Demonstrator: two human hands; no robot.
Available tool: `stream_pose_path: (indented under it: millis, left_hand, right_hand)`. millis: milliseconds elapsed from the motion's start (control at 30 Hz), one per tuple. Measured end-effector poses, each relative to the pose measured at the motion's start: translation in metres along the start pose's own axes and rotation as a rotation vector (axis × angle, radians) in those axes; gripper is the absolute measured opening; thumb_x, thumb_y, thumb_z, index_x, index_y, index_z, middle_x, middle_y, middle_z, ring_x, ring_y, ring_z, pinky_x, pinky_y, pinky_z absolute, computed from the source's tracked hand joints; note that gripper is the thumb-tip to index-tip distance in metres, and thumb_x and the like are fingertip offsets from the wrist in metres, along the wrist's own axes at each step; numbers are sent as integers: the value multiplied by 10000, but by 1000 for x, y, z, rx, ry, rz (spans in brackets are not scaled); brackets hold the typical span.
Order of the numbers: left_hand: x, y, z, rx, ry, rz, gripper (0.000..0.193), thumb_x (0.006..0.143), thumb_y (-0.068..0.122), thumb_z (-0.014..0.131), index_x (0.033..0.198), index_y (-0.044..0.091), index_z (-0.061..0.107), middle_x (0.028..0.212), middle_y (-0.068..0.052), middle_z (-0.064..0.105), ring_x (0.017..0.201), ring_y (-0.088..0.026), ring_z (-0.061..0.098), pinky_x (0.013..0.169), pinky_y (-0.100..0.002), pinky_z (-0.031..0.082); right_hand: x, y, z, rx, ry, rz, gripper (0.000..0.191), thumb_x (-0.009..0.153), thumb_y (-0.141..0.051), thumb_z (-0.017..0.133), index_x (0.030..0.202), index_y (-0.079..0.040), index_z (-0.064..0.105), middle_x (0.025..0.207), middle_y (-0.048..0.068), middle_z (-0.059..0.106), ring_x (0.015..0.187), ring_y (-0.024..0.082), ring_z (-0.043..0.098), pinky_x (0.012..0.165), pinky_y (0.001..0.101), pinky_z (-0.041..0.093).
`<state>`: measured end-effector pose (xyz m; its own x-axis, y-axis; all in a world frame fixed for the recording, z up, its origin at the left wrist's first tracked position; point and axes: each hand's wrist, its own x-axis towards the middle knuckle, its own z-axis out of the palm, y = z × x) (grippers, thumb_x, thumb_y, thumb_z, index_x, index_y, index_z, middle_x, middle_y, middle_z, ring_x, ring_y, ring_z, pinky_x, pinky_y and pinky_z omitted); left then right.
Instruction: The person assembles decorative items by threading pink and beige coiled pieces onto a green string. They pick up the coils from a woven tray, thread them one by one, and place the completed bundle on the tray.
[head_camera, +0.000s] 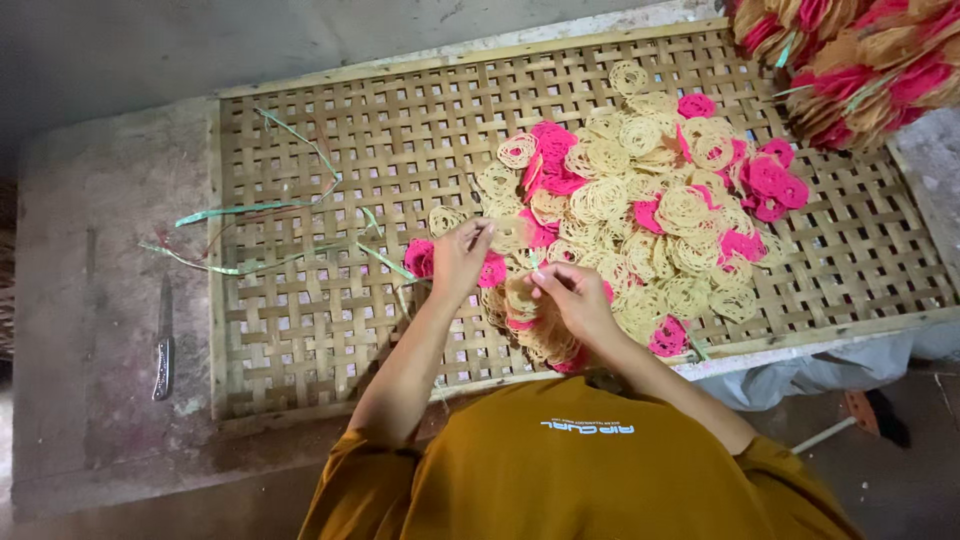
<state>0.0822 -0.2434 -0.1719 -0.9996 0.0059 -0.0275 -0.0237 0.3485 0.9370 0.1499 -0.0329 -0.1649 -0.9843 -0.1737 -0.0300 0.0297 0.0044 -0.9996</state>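
A heap of round lacy crackers (650, 210), pale yellow and pink, lies on a woven bamboo tray (320, 330). My left hand (460, 255) rests at the heap's near left edge, its fingers pinched on a pink cracker (421, 257). My right hand (572, 295) is closed over a stacked bundle of crackers (535, 335) at the tray's near side. A thin green strip (385, 262) runs from the left hand out to the left.
Loose green strips (240, 210) lie on the tray's left part. A knife (162, 352) lies on the grey surface to the left. Tied bundles of crackers (860, 60) are piled at the top right. White cloth (800, 375) hangs beyond the tray's near right edge.
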Motion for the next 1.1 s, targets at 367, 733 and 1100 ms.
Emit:
stream_pose_path:
  millis: [367,733,1100]
  left_hand:
    - [-30,24,6,-381,-90,217,212,1000,43,614,1181,-25,702,1188,-65,732,1042,-89,683,938,-265,556]
    - [-38,35,-3,-279,-316,86,216,985,160,648,1141,89,779,1086,-70,801,923,-92,703,930,-346,564]
    - [-2,46,7,22,-285,163,282,937,234,728,1219,222,730,1122,-14,763,923,-192,743,1161,-464,363]
  right_hand:
    - [20,4,4,37,39,70,195,1033,-110,611,978,18,746,780,3,693,691,61,575,644,225,471]
    - [11,-6,5,-4,13,94,169,1002,-88,619,1104,-12,730,896,33,734,736,89,629,676,248,525]
    - [2,-20,4,-442,77,-254,135,973,-82,661,1050,-43,765,1017,65,715,980,170,631,908,306,482]
